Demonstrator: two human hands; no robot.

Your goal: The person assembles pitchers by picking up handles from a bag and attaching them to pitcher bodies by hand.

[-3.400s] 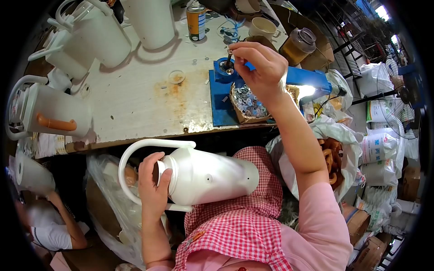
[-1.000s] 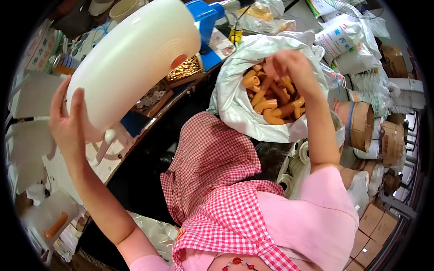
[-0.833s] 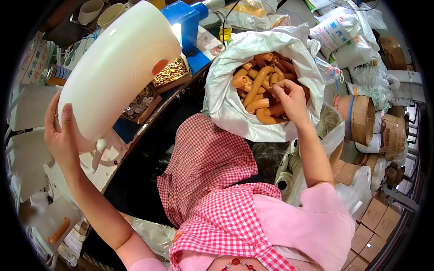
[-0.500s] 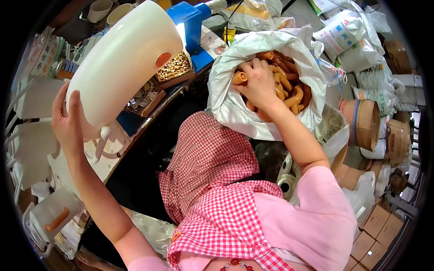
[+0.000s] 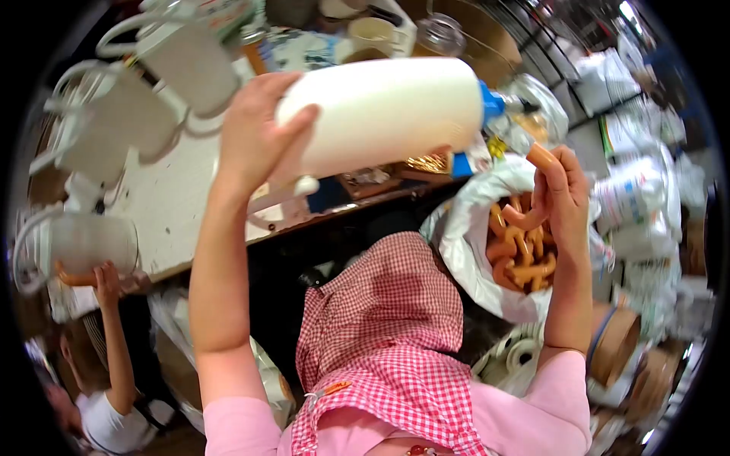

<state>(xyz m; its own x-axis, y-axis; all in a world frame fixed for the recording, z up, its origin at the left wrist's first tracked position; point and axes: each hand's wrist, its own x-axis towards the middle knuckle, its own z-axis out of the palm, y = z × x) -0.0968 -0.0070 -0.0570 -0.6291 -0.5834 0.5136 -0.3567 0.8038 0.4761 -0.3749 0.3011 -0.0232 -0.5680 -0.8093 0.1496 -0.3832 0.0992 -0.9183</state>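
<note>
My left hand grips the near end of a large white pot body, which lies sideways above the table edge, its base toward the right. A white handle hangs below that end. In my right hand is a curved orange-brown handle, pinched above a white sack. More such handles lie inside the sack. The blue machine is mostly hidden behind the pot's base.
White pots with handles stand at the back left of the table. At the far left a co-worker's hand touches another pot's orange handle. Behind are a cup and a glass jar.
My right hand has come up out of the sack with a curved handle. My left hand and the pot appear farther right and more level, as the head view has turned left.
</note>
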